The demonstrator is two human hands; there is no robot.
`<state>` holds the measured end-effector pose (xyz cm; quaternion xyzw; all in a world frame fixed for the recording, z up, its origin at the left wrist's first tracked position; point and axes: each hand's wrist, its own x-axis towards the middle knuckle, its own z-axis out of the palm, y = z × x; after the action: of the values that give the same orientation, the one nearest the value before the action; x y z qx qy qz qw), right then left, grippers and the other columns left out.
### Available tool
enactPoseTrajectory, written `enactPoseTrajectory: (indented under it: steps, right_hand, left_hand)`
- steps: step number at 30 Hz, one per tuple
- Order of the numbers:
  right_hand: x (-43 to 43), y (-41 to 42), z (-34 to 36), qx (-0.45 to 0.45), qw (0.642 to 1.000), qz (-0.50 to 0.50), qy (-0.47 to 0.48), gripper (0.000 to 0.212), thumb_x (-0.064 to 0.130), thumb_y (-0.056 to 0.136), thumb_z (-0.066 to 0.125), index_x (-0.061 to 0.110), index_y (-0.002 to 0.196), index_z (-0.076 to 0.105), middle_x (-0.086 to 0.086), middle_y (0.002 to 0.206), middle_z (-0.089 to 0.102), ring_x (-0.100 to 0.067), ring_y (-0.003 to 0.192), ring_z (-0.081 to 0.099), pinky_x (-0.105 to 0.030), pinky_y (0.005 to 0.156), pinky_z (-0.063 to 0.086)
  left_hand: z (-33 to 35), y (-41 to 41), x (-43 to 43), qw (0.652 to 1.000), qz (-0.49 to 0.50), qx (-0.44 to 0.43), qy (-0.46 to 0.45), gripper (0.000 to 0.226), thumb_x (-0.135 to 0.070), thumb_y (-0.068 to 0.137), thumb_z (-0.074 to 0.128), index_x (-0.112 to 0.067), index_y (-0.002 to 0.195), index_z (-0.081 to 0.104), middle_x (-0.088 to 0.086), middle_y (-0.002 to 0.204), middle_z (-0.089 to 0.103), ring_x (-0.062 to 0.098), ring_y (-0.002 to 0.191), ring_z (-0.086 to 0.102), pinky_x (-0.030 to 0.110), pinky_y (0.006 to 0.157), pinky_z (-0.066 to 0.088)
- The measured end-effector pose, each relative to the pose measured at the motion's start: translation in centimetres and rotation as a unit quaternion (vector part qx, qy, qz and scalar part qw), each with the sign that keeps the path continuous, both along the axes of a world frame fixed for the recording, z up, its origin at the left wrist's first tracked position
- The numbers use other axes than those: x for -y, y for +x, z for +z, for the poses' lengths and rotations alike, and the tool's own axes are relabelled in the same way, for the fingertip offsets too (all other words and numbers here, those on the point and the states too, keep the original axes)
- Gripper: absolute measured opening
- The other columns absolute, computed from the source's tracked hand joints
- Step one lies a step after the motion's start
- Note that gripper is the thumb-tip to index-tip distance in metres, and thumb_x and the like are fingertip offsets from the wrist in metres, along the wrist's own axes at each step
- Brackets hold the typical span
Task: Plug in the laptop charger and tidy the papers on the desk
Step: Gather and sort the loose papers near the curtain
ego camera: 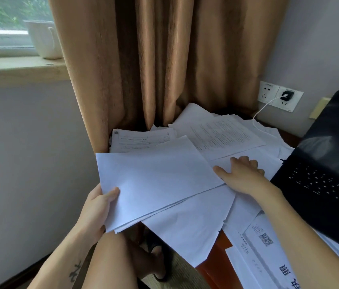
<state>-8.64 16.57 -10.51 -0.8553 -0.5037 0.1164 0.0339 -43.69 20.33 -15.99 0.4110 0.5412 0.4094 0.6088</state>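
The laptop [327,163] is black with pale key markings. Left of it, the papers [158,178] are white, some printed with black text, on a reddish-brown tabletop [214,263]. Beyond it hang a tan curtain [143,59] and a white cable [258,111].

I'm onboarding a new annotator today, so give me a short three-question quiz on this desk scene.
1. True or false: a black plug sits in the wall socket.
2. Which hand pinches the stack of papers, thumb on top? A left hand; B right hand; C neither.
3. Fill in: the open laptop stands to the ___ of the loose sheets.
Key: 1 true; 2 A; 3 right.
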Motion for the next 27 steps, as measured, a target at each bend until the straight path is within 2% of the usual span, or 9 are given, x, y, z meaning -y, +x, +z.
enactPoseTrajectory:
  steps: [4,6,8,10,14,16,20,24,27]
  right_hand:
    - [0.0,-0.9,0.7,-0.053,0.995,0.02,0.082,0.072,0.069,0.098,0.01,0.02,0.101,0.063,-0.01,0.126,0.049,-0.031,0.124,0.034,-0.044,0.104,0.027]
    - [0.1,-1.5,1.0,-0.094,0.991,0.038,0.086,0.063,0.068,0.1,0.019,0.023,0.091,0.062,-0.005,0.119,0.049,-0.026,0.121,0.034,-0.04,0.1,0.027]
    - [0.3,-1.9,1.0,-0.168,0.98,0.057,0.092,0.048,0.064,0.098,0.041,0.023,0.098,0.065,0.003,0.117,0.053,-0.017,0.118,0.036,-0.035,0.099,0.031]
    - [0.3,-2.0,0.6,-0.299,0.943,0.052,0.138,0.035,0.052,0.093,0.062,0.021,0.105,0.068,0.006,0.111,0.067,-0.011,0.109,0.057,-0.032,0.094,0.049]
    - [-0.4,-2.3,0.3,-0.442,0.867,0.006,0.23,0.021,0.018,0.092,0.073,0.014,0.111,0.065,0.001,0.102,0.073,-0.004,0.076,0.071,-0.014,0.058,0.05]
    - [-0.7,-1.6,0.1,-0.448,0.857,-0.003,0.253,0.028,0.014,0.092,0.074,0.017,0.117,0.062,0.005,0.107,0.07,-0.005,0.08,0.069,-0.014,0.056,0.048]
    - [-1.4,1.7,1.2,-0.41,0.881,0.037,0.231,0.031,0.008,0.093,0.07,0.023,0.12,0.064,0.003,0.118,0.068,-0.005,0.103,0.066,-0.013,0.073,0.053]
    - [-3.7,2.4,3.3,-0.376,0.911,0.095,0.144,0.035,0.007,0.095,0.068,0.028,0.122,0.063,0.018,0.113,0.064,0.016,0.091,0.061,-0.006,0.067,0.05]
    - [-6.6,1.2,3.2,-0.358,0.914,0.131,0.142,0.038,0.007,0.094,0.069,0.027,0.126,0.067,0.009,0.12,0.07,-0.007,0.11,0.067,-0.022,0.087,0.056]
  left_hand:
    - [-0.6,0.2,0.0,1.0,0.013,0.009,0.001,0.022,-0.01,0.108,0.051,-0.021,0.122,0.065,0.004,0.112,0.079,0.031,0.101,0.075,0.054,0.096,0.056]
    - [-0.8,0.3,0.0,1.0,0.016,0.01,0.001,0.022,-0.012,0.108,0.051,-0.022,0.123,0.065,0.003,0.112,0.079,0.03,0.1,0.075,0.053,0.095,0.056]
    - [-0.8,0.4,0.2,1.0,0.012,0.006,0.006,0.021,-0.013,0.109,0.051,-0.022,0.123,0.064,0.002,0.111,0.079,0.029,0.098,0.076,0.054,0.093,0.057]
    - [-0.7,0.4,0.4,1.0,0.002,0.0,0.01,0.02,-0.015,0.109,0.051,-0.023,0.123,0.063,0.001,0.11,0.079,0.026,0.094,0.077,0.053,0.09,0.056]
    - [-0.4,0.3,0.6,1.0,-0.014,0.002,0.016,0.019,-0.018,0.108,0.054,-0.024,0.124,0.064,0.001,0.111,0.079,0.024,0.092,0.078,0.051,0.089,0.054]
    - [-0.1,0.2,0.5,1.0,-0.019,0.007,0.016,0.021,-0.021,0.107,0.057,-0.023,0.127,0.064,0.001,0.115,0.078,0.026,0.101,0.076,0.05,0.093,0.056]
    - [0.8,-0.2,0.2,0.999,-0.044,0.022,0.013,0.022,-0.027,0.105,0.058,-0.019,0.124,0.067,0.004,0.114,0.079,0.027,0.1,0.077,0.043,0.081,0.055]
    - [1.3,-0.7,-0.4,0.998,-0.062,0.03,0.003,0.028,-0.035,0.105,0.056,-0.019,0.125,0.07,0.004,0.117,0.078,0.028,0.106,0.075,0.046,0.094,0.054]
    - [1.4,-0.8,-0.5,0.997,-0.07,0.034,-0.015,0.032,-0.039,0.103,0.057,-0.016,0.121,0.07,0.009,0.115,0.078,0.03,0.101,0.075,0.044,0.087,0.053]
